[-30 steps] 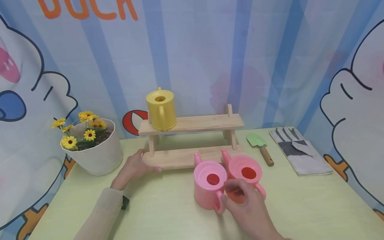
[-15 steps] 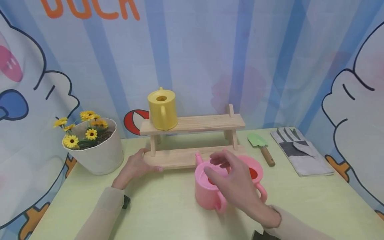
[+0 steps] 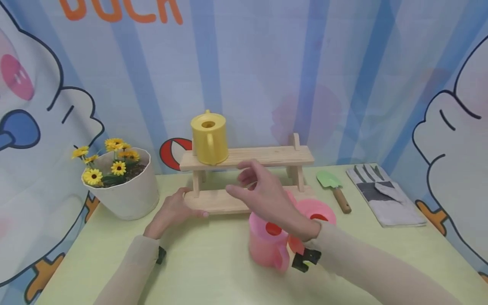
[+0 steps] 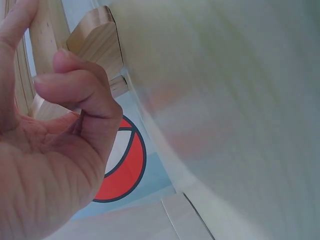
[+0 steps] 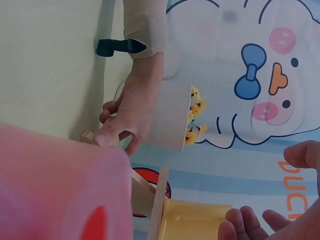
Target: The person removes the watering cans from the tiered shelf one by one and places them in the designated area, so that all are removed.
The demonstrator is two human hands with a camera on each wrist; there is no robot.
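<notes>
A two-tier wooden rack [image 3: 267, 156] stands at the back of the table. A yellow watering can [image 3: 209, 137] sits on the left end of its top shelf. My left hand [image 3: 179, 208] grips the left end of the lower shelf; in the left wrist view its fingers [image 4: 75, 87] curl at the wood [image 4: 97, 37]. My right hand [image 3: 251, 186] hovers in front of the rack, below and to the right of the yellow can, fingers relaxed and holding nothing. A light pink can [image 3: 267, 245] and a darker pink can [image 3: 316, 211] stand under my right forearm.
A white pot of yellow flowers [image 3: 126, 195] stands at the left. A green trowel [image 3: 331, 184] and grey gloves [image 3: 381, 192] lie at the right. A cartoon curtain closes off the back and sides. The pale green table [image 3: 206, 267] reaches the near edge.
My right hand has left the pink cans' handles and risen up and left, from in front of them to the rack. The left hand has stayed on the lower shelf.
</notes>
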